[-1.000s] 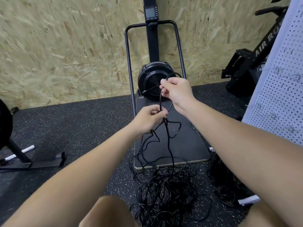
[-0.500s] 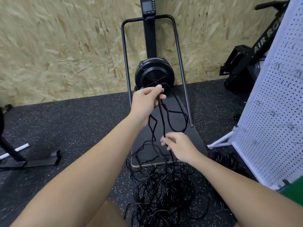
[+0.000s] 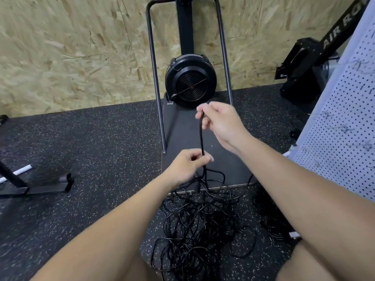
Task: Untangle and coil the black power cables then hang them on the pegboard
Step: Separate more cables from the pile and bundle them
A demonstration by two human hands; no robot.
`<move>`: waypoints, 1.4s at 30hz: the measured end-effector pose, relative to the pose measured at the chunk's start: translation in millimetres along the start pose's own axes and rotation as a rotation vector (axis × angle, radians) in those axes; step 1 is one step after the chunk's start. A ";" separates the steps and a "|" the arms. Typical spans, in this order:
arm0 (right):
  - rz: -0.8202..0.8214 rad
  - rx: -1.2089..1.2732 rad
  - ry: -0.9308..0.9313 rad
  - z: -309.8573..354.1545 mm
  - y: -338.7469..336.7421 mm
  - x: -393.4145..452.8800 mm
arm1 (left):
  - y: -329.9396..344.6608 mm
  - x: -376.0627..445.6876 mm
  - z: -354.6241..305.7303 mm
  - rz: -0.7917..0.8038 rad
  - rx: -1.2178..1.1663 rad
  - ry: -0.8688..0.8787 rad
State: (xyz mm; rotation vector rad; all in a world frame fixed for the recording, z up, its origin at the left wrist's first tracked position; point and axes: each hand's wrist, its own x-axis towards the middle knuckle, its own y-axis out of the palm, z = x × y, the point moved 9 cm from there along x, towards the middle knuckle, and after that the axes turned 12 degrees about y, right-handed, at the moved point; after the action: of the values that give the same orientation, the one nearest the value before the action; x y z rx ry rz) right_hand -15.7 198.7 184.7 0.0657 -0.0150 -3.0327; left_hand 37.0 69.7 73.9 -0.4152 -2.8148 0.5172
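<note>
A tangled heap of black power cables [image 3: 194,230] lies on the speckled floor in front of me. One black strand [image 3: 202,136] runs taut from the heap upward. My left hand [image 3: 186,165] pinches this strand low down, just above the heap. My right hand [image 3: 221,120] grips the same strand higher up, its fingers curled round the top. A white pegboard [image 3: 343,134] stands at the right edge. A second, smaller bundle of black cable [image 3: 274,228] lies by the pegboard's foot, partly hidden by my right arm.
A black fan-wheel exercise machine [image 3: 190,82] with a flat base board [image 3: 182,138] stands ahead against the chipboard wall. Another black machine [image 3: 316,63] marked AIR stands at the far right. A black stand foot [image 3: 46,185] lies on the floor at left.
My right hand rose from low over the heap to the top of the strand, and my left hand dropped from the top to just above the heap. The strand now runs straight between them.
</note>
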 end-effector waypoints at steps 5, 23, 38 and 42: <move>0.027 -0.138 0.047 -15.7 0.6 -8.2 | -34.4 8.2 -0.3 -0.271 -0.103 -0.001; -0.087 -0.330 0.189 -102.8 -41.4 -3.1 | -101.3 4.9 49.7 -0.434 -0.058 -0.187; 0.156 -0.051 0.378 -167.6 -31.8 35.1 | -123.6 -13.4 60.5 -0.288 0.327 -0.138; 0.180 -0.042 0.351 -167.1 -19.3 31.6 | -101.7 -4.3 52.7 -0.282 0.258 -0.090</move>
State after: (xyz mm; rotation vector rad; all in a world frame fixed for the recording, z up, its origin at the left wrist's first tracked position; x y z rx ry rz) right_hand -41.9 213.1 16.2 0.5584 0.0680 -2.7978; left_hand 2.2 -39.0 63.8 0.0569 -2.7723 0.8374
